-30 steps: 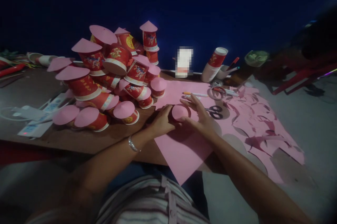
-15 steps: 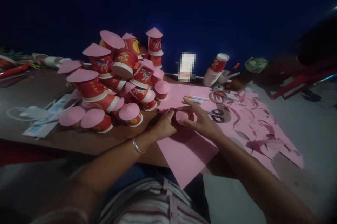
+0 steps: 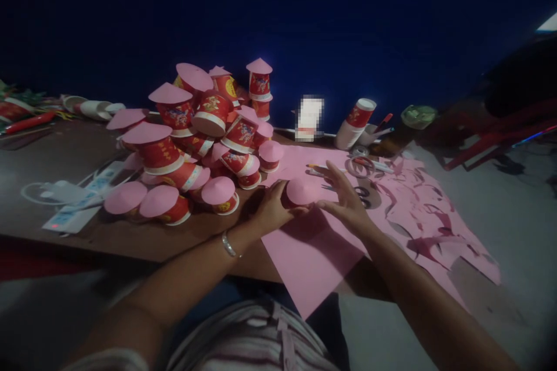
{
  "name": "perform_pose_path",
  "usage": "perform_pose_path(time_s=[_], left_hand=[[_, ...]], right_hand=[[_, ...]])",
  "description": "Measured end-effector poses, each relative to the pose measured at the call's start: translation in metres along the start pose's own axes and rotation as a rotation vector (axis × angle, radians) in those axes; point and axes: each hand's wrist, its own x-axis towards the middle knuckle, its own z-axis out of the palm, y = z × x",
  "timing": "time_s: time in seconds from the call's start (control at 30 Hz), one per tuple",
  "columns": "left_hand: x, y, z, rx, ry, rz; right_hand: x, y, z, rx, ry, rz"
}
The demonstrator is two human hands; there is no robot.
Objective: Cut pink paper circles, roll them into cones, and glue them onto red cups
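Note:
A pink paper cone [image 3: 301, 191] sits point up in front of me, on what looks like a red paper cup mostly hidden by my fingers. My left hand [image 3: 275, 208] wraps round its left side, with the thumb across the near side. On the other side, my right hand [image 3: 348, 202] is open with fingers spread, its thumb tip close to the cone's rim; whether it touches I cannot tell. Beneath lies a pink paper sheet [image 3: 313, 266] that hangs over the table's front edge. Just behind my right hand are black-handled scissors [image 3: 362, 197].
Several red paper cups with pink cones [image 3: 152, 150] are piled on the left. A power strip [image 3: 82, 197] lies beyond them. Pink paper scraps [image 3: 439, 214] spread to the right. A tape roll [image 3: 361, 166], a cup stack [image 3: 355, 123] and a jar [image 3: 413, 124] stand behind.
My right hand has moved away from the cone to the right, its fingers opening. The cone now shows point up, with my left hand round its side. The view has shifted slightly.

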Motion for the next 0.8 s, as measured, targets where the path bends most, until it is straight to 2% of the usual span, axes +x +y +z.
perform_pose_path(time_s=[0.17,0.3,0.4,0.53,0.6,0.8], left_hand=[[-0.003,0.011,-0.003,-0.088,0.024,-0.073],[-0.003,0.01,-0.002,-0.108,0.021,-0.082],[-0.003,0.001,0.001,-0.186,0.036,-0.053],[-0.001,-0.015,0.007,-0.213,0.128,-0.014],[0.0,-0.02,0.01,-0.197,0.168,-0.005],[-0.001,-0.014,0.007,-0.201,-0.027,0.007]], right_hand=[[-0.01,0.004,0.003,-0.096,-0.092,0.088],[-0.007,0.006,0.02,-0.159,-0.014,0.122],[0.006,0.012,0.024,-0.134,0.038,0.125],[0.043,0.024,0.017,-0.035,0.133,0.146],[0.069,0.032,0.015,-0.057,0.189,0.128],[0.137,0.062,0.029,-0.135,0.213,0.122]])
